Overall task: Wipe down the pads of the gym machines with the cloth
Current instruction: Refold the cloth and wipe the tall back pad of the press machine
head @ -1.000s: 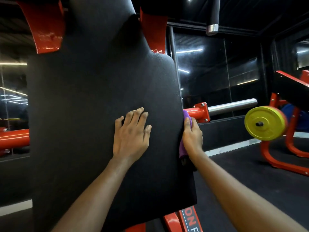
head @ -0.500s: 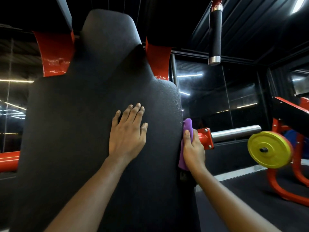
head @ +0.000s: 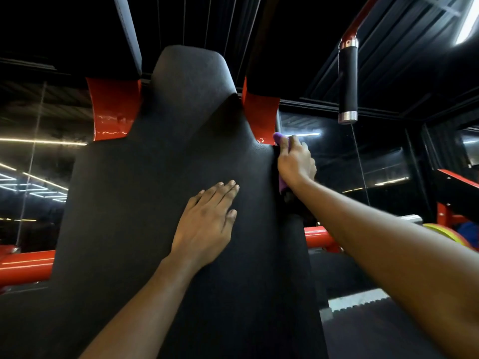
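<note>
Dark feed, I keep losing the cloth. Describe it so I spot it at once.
Start at the big black back pad in the middle and follow its right edge up to the corner. There the right hand holds the cloth against it: the only purple thing in view.

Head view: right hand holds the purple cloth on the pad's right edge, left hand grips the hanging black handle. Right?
Not quite. The left hand is not on the hanging black handle; it lies flat, fingers straight, on the face of the pad. The right hand does hold the purple cloth on the pad's right edge. The head view shows it.
</note>
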Action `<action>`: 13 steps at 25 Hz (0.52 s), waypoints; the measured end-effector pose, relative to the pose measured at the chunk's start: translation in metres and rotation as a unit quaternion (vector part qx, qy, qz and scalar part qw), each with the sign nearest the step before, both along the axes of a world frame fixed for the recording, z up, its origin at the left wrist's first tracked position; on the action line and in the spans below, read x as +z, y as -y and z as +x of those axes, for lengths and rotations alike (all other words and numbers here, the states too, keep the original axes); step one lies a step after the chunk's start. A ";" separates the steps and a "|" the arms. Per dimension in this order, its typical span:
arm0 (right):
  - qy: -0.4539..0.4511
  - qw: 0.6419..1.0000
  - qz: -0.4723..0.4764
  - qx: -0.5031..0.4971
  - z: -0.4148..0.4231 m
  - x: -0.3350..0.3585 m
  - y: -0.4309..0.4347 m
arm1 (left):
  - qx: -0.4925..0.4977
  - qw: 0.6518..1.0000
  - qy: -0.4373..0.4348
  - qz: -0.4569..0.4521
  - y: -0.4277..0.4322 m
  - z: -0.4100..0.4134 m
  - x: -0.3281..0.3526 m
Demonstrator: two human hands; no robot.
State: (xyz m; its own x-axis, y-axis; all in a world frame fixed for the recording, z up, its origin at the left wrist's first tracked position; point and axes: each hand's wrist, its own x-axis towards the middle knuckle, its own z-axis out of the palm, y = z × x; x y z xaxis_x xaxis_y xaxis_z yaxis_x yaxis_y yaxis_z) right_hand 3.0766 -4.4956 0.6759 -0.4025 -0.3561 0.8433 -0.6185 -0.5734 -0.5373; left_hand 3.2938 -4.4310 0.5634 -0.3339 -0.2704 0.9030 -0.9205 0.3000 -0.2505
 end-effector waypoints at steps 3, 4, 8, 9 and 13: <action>-0.140 0.989 -0.038 0.012 0.024 0.052 -0.008 | -0.009 0.999 0.043 -0.006 -0.009 0.021 0.014; -0.168 0.984 -0.051 0.024 0.035 0.062 -0.008 | 0.007 0.999 0.042 -0.026 -0.009 0.032 0.019; -0.205 0.977 -0.064 -0.001 0.046 0.058 -0.002 | 0.076 0.995 -0.020 -0.063 -0.004 0.061 0.030; -0.213 0.975 -0.059 -0.002 0.040 0.056 -0.002 | 0.086 0.994 -0.016 -0.064 -0.002 0.063 0.028; -0.186 0.980 -0.056 -0.033 0.032 0.060 -0.003 | 0.082 0.994 -0.012 -0.066 0.001 0.065 0.028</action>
